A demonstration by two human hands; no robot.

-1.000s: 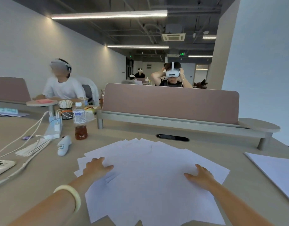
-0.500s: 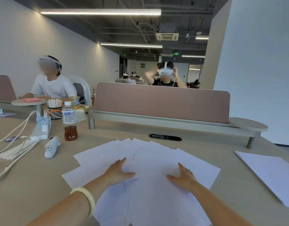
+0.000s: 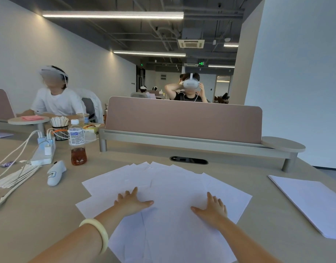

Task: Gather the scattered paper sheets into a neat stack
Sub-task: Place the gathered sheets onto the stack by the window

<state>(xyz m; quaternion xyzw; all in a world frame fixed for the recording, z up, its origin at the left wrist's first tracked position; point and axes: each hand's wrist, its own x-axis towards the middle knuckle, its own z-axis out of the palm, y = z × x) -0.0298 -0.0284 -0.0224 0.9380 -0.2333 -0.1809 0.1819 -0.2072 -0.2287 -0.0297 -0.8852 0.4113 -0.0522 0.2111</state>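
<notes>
Paper sheets [image 3: 172, 186]: overlapping fan, near edge of table [image 3: 40, 215] | left hand [image 3: 132, 203]: fingers spread, flat on sheets, 9 o'clock | right hand [image 3: 212, 207]: spread flat, 3 o'clock | separate paper stack [image 3: 313, 202]: 3 o'clock, well apart | bottle [image 3: 77, 143]: 10 o'clock.

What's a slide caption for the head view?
Left hand and right hand press flat on fanned paper sheets on the desk.

bare forearms, pale bangle [image 3: 98, 232] (left wrist)

Nothing reads clearly: bottle label [image 3: 76, 136] and green ceiling sign [image 3: 201, 63] blur.
</notes>
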